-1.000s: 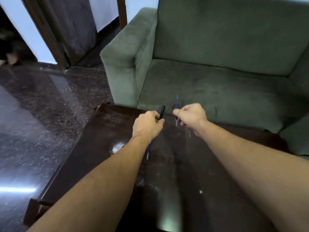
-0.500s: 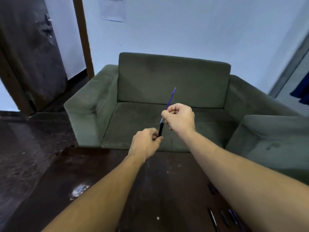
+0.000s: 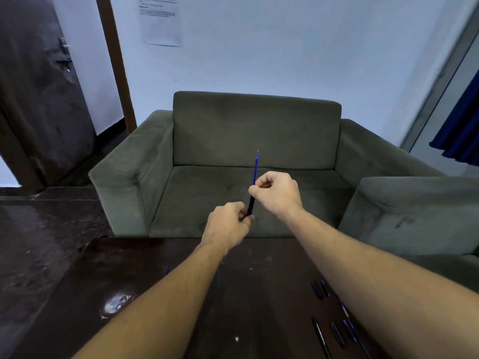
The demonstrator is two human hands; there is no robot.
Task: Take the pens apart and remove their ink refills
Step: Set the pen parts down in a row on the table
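My left hand (image 3: 228,224) grips the lower end of a black pen barrel (image 3: 250,206), held up in the air above the far edge of the table. My right hand (image 3: 277,193) pinches a thin blue ink refill (image 3: 256,167) that rises from the top of the barrel and points up and away. The join between refill and barrel is hidden behind my right fingers. Several dark pens and pen parts (image 3: 334,330) lie on the table at the lower right, partly covered by my right forearm.
A dark wooden table (image 3: 145,265) fills the foreground, with a shiny patch (image 3: 116,303) at its left. A green sofa (image 3: 233,130) stands right behind it, and a second green seat (image 3: 420,211) at the right. A dark door (image 3: 39,81) stands at the left.
The view has tilted upward, showing the wall. The barrel and the blue refill, held apart a second ago, are now in line with the refill tip upward.
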